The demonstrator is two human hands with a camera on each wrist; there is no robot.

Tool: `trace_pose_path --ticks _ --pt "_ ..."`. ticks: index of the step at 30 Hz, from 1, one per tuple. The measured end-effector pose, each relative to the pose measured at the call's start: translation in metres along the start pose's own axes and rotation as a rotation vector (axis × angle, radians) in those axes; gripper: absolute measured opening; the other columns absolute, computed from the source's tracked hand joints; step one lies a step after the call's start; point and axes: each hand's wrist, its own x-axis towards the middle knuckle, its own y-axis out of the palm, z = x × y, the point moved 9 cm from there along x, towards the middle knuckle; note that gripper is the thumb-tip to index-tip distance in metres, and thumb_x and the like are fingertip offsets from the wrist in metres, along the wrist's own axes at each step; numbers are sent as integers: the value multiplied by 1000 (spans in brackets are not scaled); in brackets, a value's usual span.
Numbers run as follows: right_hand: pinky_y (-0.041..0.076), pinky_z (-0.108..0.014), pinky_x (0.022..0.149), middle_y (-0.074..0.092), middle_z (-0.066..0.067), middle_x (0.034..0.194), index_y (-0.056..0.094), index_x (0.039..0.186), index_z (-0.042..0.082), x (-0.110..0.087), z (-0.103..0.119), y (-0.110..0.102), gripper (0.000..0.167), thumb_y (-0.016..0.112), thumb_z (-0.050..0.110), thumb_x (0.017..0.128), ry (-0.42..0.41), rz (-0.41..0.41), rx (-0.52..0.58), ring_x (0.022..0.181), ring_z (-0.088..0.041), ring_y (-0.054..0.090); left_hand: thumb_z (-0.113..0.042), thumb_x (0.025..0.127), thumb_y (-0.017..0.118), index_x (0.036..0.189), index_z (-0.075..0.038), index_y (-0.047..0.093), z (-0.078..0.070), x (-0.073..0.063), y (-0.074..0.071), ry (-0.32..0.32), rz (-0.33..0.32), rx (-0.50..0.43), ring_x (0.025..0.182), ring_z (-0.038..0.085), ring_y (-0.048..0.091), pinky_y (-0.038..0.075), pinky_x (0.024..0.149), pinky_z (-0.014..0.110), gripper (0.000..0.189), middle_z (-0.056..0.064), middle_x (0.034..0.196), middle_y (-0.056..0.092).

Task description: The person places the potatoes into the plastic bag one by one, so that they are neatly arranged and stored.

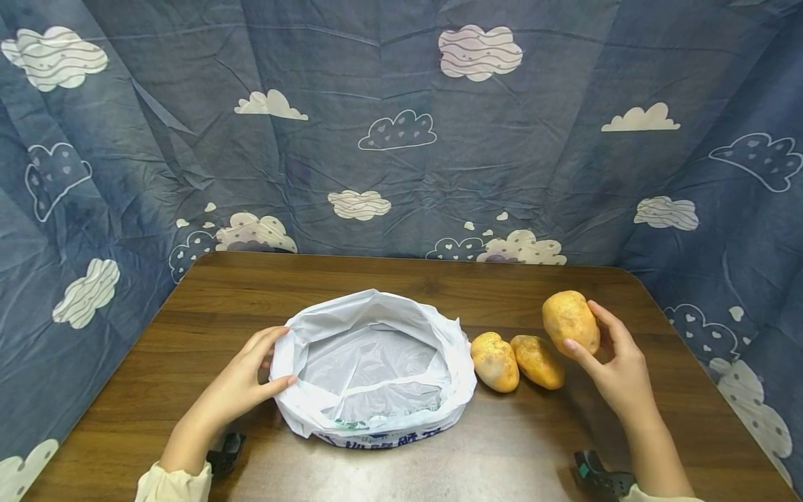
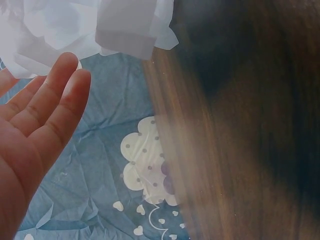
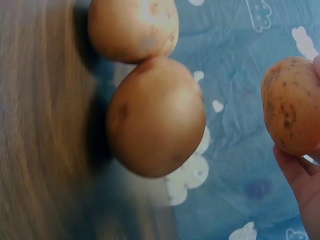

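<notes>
A white plastic bag (image 1: pixel 376 376) stands on the table with its mouth spread wide, and dark lettering shows low on its front. At its left side my left hand (image 1: pixel 245 376) touches the rim, thumb and fingers spread apart. The left wrist view shows those fingers (image 2: pixel 65 105) nearly straight against the white plastic. My right hand (image 1: pixel 617 369) grips a potato (image 1: pixel 567 321) between thumb and fingers, raised above the table on the right. Two more potatoes lie side by side right of the bag, one paler potato (image 1: pixel 495 362) beside it and a browner potato (image 1: pixel 537 362).
The brown wooden table (image 1: pixel 502 453) ends at a blue cloud-printed cloth (image 1: pixel 401 167) hanging behind and at the sides. Dark wrist straps show near both wrists, such as the right strap (image 1: pixel 602 477).
</notes>
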Motion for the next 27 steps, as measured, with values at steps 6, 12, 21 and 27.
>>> trace_pose_path --ticks 6,12,21,27 --pt "38 -7 81 47 -13 125 42 129 -4 2 16 9 70 68 -19 66 -34 46 67 105 1 46 -9 72 75 128 5 39 2 0 1 -9 10 2 88 23 55 50 72 32 68 19 123 41" --pt "39 -10 84 45 -8 128 40 132 -1 3 15 23 72 66 -19 67 -46 98 163 111 -5 46 -8 71 75 128 5 39 2 0 0 -11 4 1 88 24 55 50 72 33 68 19 123 41" --pt "38 -15 90 44 -12 130 38 133 0 7 37 49 70 64 -18 71 -68 184 281 114 -10 45 -7 70 75 127 5 39 2 0 -1 4 -4 -3 86 23 55 50 72 32 68 19 122 42" --pt "37 -20 93 45 -13 128 40 132 2 7 49 72 68 67 -13 71 -72 229 369 111 -14 47 -7 70 75 127 5 39 3 -1 -1 6 -1 -5 87 24 55 50 72 34 68 19 121 42"
